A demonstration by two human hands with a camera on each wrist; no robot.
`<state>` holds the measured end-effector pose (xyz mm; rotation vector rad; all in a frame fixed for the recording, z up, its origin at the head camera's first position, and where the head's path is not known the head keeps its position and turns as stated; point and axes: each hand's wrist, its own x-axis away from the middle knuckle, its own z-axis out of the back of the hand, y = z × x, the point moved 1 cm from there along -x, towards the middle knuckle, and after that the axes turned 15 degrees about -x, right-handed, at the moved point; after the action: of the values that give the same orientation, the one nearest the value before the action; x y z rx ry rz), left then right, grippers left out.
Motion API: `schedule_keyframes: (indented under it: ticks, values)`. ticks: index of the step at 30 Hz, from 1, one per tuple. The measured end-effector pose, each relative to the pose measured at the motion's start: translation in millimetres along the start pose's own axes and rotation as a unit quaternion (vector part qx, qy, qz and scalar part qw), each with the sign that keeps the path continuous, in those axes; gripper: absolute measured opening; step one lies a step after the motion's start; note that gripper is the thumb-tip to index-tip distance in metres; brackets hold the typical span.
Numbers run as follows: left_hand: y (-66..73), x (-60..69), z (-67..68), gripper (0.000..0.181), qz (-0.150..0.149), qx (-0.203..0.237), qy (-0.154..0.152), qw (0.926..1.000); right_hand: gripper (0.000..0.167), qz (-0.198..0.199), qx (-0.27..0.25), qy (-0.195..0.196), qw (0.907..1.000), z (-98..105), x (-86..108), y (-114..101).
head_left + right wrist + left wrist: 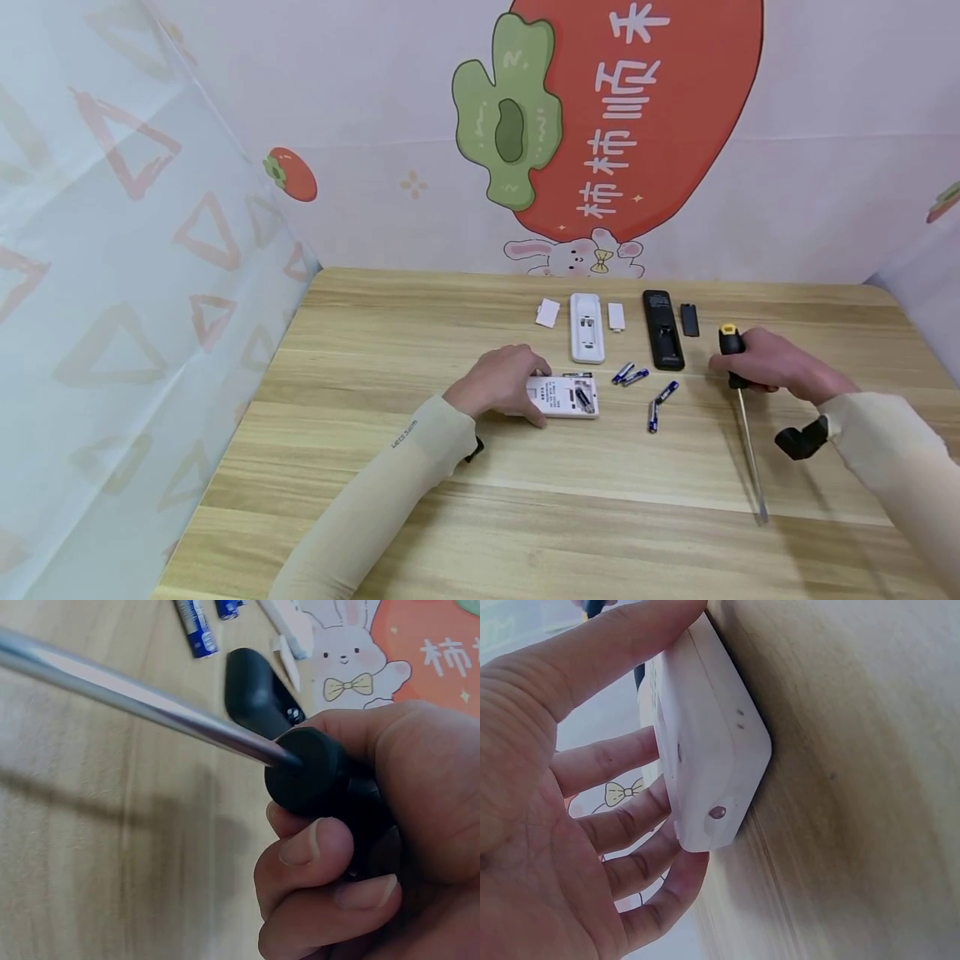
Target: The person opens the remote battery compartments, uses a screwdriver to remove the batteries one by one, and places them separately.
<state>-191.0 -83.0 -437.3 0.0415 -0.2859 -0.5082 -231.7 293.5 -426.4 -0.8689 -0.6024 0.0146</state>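
Note:
My left hand (504,382) grips one end of a white remote control (551,400), thumb on the near edge and fingers along the far edge. Its back faces up with the battery compartment uncovered, and a battery (584,399) shows inside. In the left wrist view the remote's end (716,772) has a small round hole. My right hand (780,364) holds a screwdriver by its black and yellow handle, fingers curled round it. The metal shaft (750,450) slants towards the near side of the table. In the right wrist view the handle's black collar (304,776) sits in the fist.
Behind lie a second white remote (587,343) and a black remote (660,321), both with uncovered compartments. White covers (548,312) (616,317) and a black cover (689,320) lie beside them. Several blue and silver batteries (636,377) (653,416) lie between the hands. A patterned wall stands behind the table.

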Motion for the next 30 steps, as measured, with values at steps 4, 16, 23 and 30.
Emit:
schedule_keyframes:
  ticks: [4,16,23,30]
  values:
    - [-0.6,0.9,0.4,0.071,0.002,-0.003,0.003,1.0000,0.034,-0.004,0.004,0.002,1.0000,-3.1,-2.8,5.3]
    - [1.2,3.0,0.9,0.060,-0.013,-0.003,0.009,0.9999,0.042,-0.015,0.028,0.003,0.9995,-11.0,-8.9,13.7]
    - [1.0,1.9,-0.7,0.057,-0.021,-0.009,0.023,0.9995,0.048,-0.008,0.057,0.011,0.9983,-11.7,-7.7,13.0]
    - [1.9,1.9,-1.0,0.058,-0.021,-0.010,0.028,0.9994,0.052,0.000,0.083,0.021,0.9963,-12.6,-5.6,12.5]
